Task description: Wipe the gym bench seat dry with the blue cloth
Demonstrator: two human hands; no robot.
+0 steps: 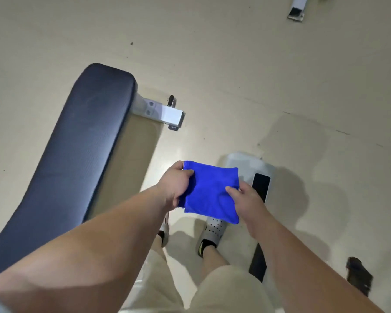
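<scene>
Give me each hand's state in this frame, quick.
Left hand: closed, grip pinching the left edge of the folded blue cloth.
Right hand: closed, grip pinching the same cloth's right edge.

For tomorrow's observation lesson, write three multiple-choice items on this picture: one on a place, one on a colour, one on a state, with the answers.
1. Where is the cloth?
A. on the bench
B. in the air, right of the bench
C. on the floor

2. What colour is the bench pad?
A. dark navy
B. red
C. white

3. How is the cloth held?
A. by the left hand only
B. by both hands
C. by neither hand

Answers: 1 B, it hangs above the feet, off the pad. 2 A, the pad is dark blue-black. 3 B, the left hand and the right hand each pinch a side.
</scene>
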